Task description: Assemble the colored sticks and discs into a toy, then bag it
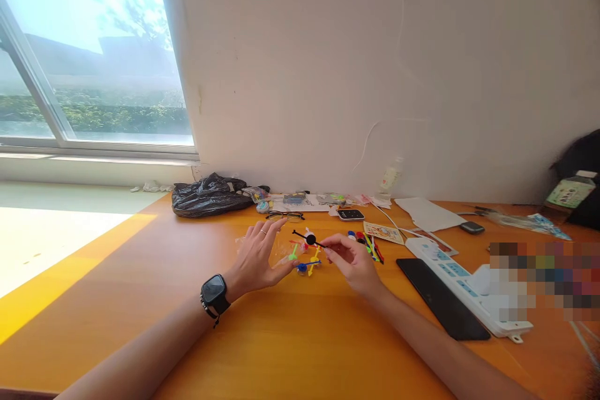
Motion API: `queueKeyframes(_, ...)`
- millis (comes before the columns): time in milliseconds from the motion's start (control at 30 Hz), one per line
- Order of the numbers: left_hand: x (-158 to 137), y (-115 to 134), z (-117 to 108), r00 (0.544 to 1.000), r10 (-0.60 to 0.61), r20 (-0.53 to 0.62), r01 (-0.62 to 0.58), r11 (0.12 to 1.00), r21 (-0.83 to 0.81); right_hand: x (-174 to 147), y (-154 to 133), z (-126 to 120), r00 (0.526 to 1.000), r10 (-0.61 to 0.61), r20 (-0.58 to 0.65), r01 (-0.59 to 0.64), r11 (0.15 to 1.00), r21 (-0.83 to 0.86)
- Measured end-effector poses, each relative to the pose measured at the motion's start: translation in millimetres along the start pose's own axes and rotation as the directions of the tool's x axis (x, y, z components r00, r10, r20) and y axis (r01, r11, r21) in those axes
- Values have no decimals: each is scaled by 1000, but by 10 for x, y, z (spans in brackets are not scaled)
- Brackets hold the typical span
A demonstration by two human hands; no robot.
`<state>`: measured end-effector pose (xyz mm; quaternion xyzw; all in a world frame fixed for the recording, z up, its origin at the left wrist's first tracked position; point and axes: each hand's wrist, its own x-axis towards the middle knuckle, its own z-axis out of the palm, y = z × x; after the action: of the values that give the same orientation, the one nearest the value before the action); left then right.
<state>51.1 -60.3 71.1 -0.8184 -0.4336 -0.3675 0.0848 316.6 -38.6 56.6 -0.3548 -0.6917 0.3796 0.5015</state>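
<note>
My right hand (352, 261) pinches one end of a thin black plastic stick with a round disc (310, 239) at its middle, held just above the table. My left hand (257, 257) has its fingers spread, with the thumb beside a green piece (293, 257); whether they touch I cannot tell. Between the hands are a yellow piece (314, 259) and a blue piece (302, 268) of similar shape. Red and clear bits behind them are too small to make out. More coloured sticks and discs (372, 246) lie just beyond my right hand.
A white power strip (462, 281) and a flat black slab (440, 297) lie to the right on the wooden table (300, 344). At the back are a black plastic bag (210, 195), glasses (285, 216), a small black-and-white device (350, 215), a printed card (383, 232) and a clear bottle (390, 178).
</note>
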Motion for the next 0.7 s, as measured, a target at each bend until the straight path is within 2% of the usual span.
queueKeyframes(133, -17, 46, 12, 999, 53, -3, -53, 998, 37, -71, -134, 30, 980, -197, 22, 198, 966, -168)
queueKeyframes(233, -34, 83, 29, 995, 99, -10, -98, 994, 47, -116, -182, 69, 937, -341, 74, 347, 892, -290)
queueKeyframes(400, -45, 145, 31, 987, 147, -60, -145, 989, 34, -146, -141, 99, 772, -596, 220, 628, 663, -408)
queueKeyframes(500, -46, 172, 17, 983, 166, -77, -164, 986, 35, -143, -112, 94, 714, -642, 281, 689, 572, -445)
queueKeyframes(600, -53, 182, 16, 979, 188, -81, -185, 982, 39, -146, -95, 104, 711, -641, 288, 691, 562, -455)
queueKeyframes(700, -59, 180, 28, 973, 211, -92, -208, 977, 42, -163, -94, 128, 722, -615, 318, 688, 588, -425)
